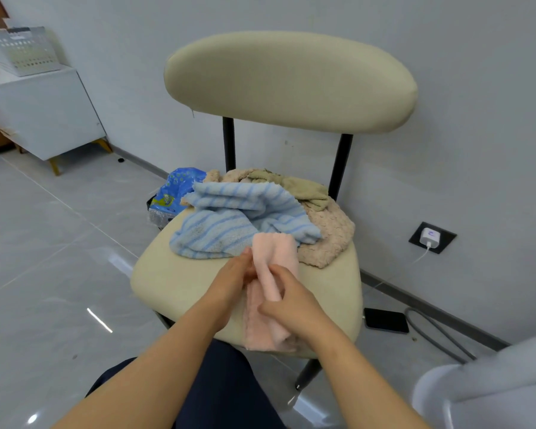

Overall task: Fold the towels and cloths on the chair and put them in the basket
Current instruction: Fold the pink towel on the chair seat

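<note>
pink towel (pixel 271 292), gripped between left hand (pixel 231 278), right hand (pixel 291 300)

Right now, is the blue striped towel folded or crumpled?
Crumpled: the blue striped towel lies in loose, uneven bunches on the chair seat.

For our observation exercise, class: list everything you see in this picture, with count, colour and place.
chair: 1, beige with black legs, centre, by the wall
pink towel: 1, pink, front of the seat
striped towel: 1, blue and white, crumpled mid-seat
tan cloth: 1, tan, right rear of the seat
olive cloth: 1, olive, back of the seat
bag: 1, blue, behind the seat's left edge
basket: 1, pale grey, on the cabinet
cabinet: 1, white, far left
phone: 1, black, floor right of the chair
charger: 1, white, wall socket at right
hands: 2; left hand and right hand both grip the pink towel
</note>
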Motion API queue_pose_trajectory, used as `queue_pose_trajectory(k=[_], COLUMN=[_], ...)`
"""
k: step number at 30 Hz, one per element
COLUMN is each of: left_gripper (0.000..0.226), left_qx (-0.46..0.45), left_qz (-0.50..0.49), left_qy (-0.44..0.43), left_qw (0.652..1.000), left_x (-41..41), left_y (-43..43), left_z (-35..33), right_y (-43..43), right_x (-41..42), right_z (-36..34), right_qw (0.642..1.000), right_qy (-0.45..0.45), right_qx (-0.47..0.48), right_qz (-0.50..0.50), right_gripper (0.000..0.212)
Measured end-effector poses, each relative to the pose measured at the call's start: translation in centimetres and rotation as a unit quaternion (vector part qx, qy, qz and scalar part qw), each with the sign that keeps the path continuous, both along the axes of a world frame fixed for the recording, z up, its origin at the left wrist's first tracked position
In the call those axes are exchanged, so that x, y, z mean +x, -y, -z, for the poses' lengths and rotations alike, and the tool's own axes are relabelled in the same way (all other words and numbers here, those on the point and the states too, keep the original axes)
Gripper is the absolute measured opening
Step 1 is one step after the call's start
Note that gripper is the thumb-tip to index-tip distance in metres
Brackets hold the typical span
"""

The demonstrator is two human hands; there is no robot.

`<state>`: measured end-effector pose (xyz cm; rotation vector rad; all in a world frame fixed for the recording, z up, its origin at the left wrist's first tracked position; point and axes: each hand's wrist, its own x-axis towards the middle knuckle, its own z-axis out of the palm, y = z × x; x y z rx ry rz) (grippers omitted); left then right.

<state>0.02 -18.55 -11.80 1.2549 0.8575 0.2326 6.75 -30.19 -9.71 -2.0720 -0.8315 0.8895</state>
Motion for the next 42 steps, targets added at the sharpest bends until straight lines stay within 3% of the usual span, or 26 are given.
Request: queue_pose_trajectory(k=[3,6,9,12,14,17,19,21,23,25,28,33,37,39,42], left_gripper=[0.035,0.035,0.044,0.061,0.060,0.053,0.055,0.058,0.066,0.065,0.036,0.015,0.031,0.031,0.025], left_qx=[0.041,0.088,0.201,0.299,0.299,0.282,0.253,0.202,0.125,0.041,-0.010,0.069,0.129,0.114,-0.001], left_qz=[0.000,-0.021,-0.010,-0.021,-0.014,0.022,0.028,0.036,0.028,-0.006,-0.029,-0.116,-0.117,-0.108,-0.059], left_qy=[-0.047,-0.079,-0.140,-0.223,-0.277,-0.330,-0.332,-0.319,-0.266,-0.174,-0.085,-0.022,0.032,0.024,0.009], left_qw=[0.998,0.993,0.970,0.928,0.913,0.900,0.908,0.925,0.955,0.984,0.996,0.991,0.984,0.987,0.998], left_x=[0.5,1.0,0.9,0.4,0.6,0.9,0.9,0.8,0.5,-0.2,-1.1,-0.9,-0.1,-0.5,-2.0], left_y=[0.0,0.1,0.6,1.2,1.4,1.8,1.7,1.3,1.0,1.3,1.2,-2.9,-9.3,-12.6,-16.3], left_z=[0.1,0.2,0.4,0.5,0.5,0.8,1.1,1.1,0.4,-0.6,-2.0,-4.8,-6.7,-8.2,-11.5], right_y=[0.0,1.0,2.3,2.2,1.7,1.0,0.7,0.5,0.6,0.9,0.4,-4.8,-12.2,-15.7,-19.3], right_x=[-0.4,-0.6,-0.3,0.4,0.7,0.5,0.2,-0.1,-0.2,-0.2,-0.6,-0.2,0.6,0.7,0.3], right_z=[0.2,-0.1,0.2,0.9,1.4,2.2,2.3,1.8,1.5,1.0,-0.5,-2.4,-4.0,-5.3,-8.5], right_qw=[0.999,0.999,0.995,0.995,0.988,0.988,0.982,0.945,0.885,0.839,0.805,0.851,0.889,0.904,0.924], right_qy=[-0.040,0.017,0.065,0.087,0.082,0.022,-0.063,-0.236,-0.380,-0.468,-0.529,-0.420,-0.325,-0.277,-0.243], right_qx=[-0.008,-0.020,-0.037,-0.010,-0.003,-0.031,-0.013,0.056,0.109,0.143,0.163,0.200,0.202,0.205,0.192], right_qz=[-0.007,-0.044,-0.061,0.054,0.133,0.150,0.175,0.220,0.247,0.237,0.212,0.242,0.252,0.251,0.222], right_gripper=[0.074,0.052,0.034,0.019,0.033,0.056,0.049,0.034,0.024,0.027,0.035,0.034,0.029,0.041,0.055])
